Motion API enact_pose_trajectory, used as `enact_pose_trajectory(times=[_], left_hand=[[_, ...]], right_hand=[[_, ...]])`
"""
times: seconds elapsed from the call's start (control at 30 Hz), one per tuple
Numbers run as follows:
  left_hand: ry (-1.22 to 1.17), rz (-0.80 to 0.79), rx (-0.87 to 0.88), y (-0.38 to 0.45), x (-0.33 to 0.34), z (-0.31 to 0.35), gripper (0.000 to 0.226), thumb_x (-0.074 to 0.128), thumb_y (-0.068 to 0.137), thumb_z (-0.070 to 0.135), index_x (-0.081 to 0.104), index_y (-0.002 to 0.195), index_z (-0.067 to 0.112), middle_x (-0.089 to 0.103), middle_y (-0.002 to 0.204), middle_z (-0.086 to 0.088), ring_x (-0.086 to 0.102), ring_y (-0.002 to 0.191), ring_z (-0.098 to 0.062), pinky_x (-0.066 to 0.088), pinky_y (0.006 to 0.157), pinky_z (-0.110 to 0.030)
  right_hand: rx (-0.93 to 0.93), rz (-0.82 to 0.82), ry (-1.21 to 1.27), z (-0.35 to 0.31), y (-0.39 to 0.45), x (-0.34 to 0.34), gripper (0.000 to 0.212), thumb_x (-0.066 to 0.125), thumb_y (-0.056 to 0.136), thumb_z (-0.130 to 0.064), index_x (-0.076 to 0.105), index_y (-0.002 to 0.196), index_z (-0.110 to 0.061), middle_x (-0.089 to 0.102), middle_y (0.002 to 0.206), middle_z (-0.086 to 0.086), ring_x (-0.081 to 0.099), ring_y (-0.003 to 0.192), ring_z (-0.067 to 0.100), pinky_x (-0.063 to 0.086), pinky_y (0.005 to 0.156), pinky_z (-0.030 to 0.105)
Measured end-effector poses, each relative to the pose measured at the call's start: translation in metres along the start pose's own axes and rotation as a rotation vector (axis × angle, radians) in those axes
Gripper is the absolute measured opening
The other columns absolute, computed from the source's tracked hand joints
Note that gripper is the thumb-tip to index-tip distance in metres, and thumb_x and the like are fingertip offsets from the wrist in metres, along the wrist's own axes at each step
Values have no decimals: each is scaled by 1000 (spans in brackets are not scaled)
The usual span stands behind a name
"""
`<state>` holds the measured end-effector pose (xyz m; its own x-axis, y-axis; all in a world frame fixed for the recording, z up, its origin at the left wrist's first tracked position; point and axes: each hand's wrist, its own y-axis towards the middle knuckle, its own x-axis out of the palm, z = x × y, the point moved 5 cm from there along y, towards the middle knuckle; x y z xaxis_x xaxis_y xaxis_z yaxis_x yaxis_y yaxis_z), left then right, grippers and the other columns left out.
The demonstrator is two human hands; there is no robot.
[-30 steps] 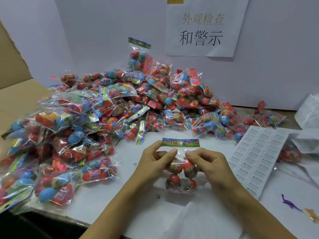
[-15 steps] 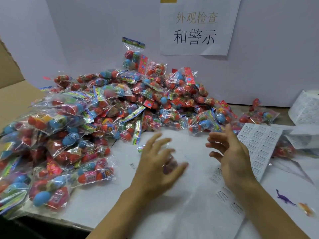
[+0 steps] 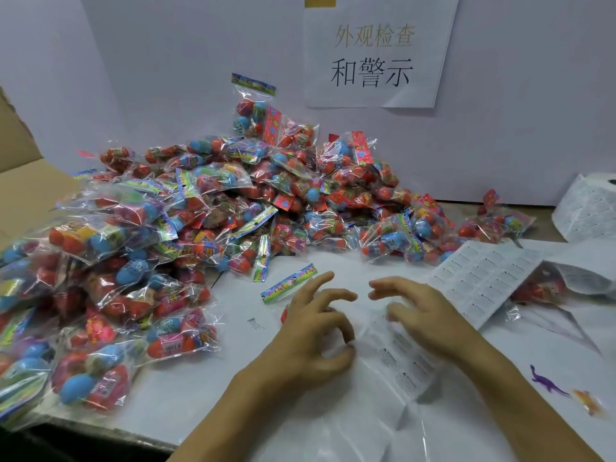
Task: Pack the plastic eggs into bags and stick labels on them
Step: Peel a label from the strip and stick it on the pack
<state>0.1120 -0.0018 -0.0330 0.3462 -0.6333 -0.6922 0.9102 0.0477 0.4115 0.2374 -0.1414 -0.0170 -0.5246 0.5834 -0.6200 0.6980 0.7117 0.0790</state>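
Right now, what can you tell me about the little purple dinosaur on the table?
The purple dinosaur is a tiny toy figure, plastic by the look of it, with a long neck curving up to a small head and a thin tail stretching right. It lies flat on the white table sheet near the right front edge, beyond the right forearm. Its tail points toward a small orange toy just beside it; whether they touch is unclear. No hand touches it. Finer details are too small to make out.
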Motion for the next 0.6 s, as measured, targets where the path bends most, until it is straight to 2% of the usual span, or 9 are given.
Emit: enact_pose_trajectory(times=[0.07, 0.17, 0.27, 0.33, 0.4, 0.5, 0.53, 0.6], left_hand=[[23, 101, 79, -1, -5, 3, 4, 70, 83, 16, 66, 84, 14, 63, 128, 9, 36, 143, -17, 36, 110, -44], [81, 192, 221, 0, -7, 16, 5, 66, 82, 17, 61, 84, 19, 66, 101, 12, 53, 107, -17, 45, 91, -37], [-186, 144, 101, 1, -4, 11, 18, 62, 83, 14, 59, 87, 31, 66, 89, 6, 59, 83, -17, 50, 70, -34], [-504, 96, -89, 1, -4, 4, 21, 63, 81, 14, 65, 94, 30, 73, 95, 0, 68, 85, -21, 56, 73, -39], [-773, -9, -266, 0, 3, 0, 23, 71, 81, 20, 71, 103, 30, 77, 98, -4, 71, 89, -20, 56, 76, -35], [-728, -49, -284, 1, 7, 1, 6, 73, 91, 27, 78, 94, 27, 74, 84, 10, 67, 78, -6, 50, 70, -20], [-706, -67, -288, 1, 8, 1, 8, 71, 94, 25, 78, 91, 27, 72, 81, 13, 64, 74, -2, 48, 68, -17], [-711, -78, -328, 1, 10, 0, 11, 68, 95, 21, 77, 98, 27, 76, 90, 11, 69, 82, -4, 51, 72, -17]], right_hand=[[-48, -12, -65, -2, -2, 3, 49, 60, 88, -5, 62, 107, -50, 68, 99, -24, 48, 109, -12, 36, 89, 11], [-108, 96, 15, -6, -4, -1, 49, 65, 84, -1, 68, 99, -48, 66, 91, -26, 46, 109, -7, 34, 89, 10], [-189, 244, 131, -11, -7, -12, 49, 68, 82, 8, 73, 97, -38, 69, 93, -14, 53, 108, -1, 39, 90, 9], [-240, 280, 177, -15, -10, -14, 48, 68, 82, 12, 74, 98, -32, 68, 98, -2, 54, 108, 1, 40, 89, 6], [-276, 280, 187, -18, -11, -12, 45, 69, 83, 11, 74, 97, -31, 67, 99, -1, 53, 108, 2, 41, 88, 5], [-325, 280, 89, -22, -13, -6, 39, 75, 84, 2, 71, 102, -32, 66, 104, -11, 53, 112, 8, 44, 93, 16], [-354, 313, 38, -24, -14, -6, 35, 77, 83, -1, 71, 105, -29, 64, 107, -12, 53, 113, 11, 43, 96, 21], [-423, 386, -29, -29, -17, -7, 21, 78, 82, -13, 71, 99, -22, 63, 104, -10, 55, 108, 15, 41, 95, 24]])
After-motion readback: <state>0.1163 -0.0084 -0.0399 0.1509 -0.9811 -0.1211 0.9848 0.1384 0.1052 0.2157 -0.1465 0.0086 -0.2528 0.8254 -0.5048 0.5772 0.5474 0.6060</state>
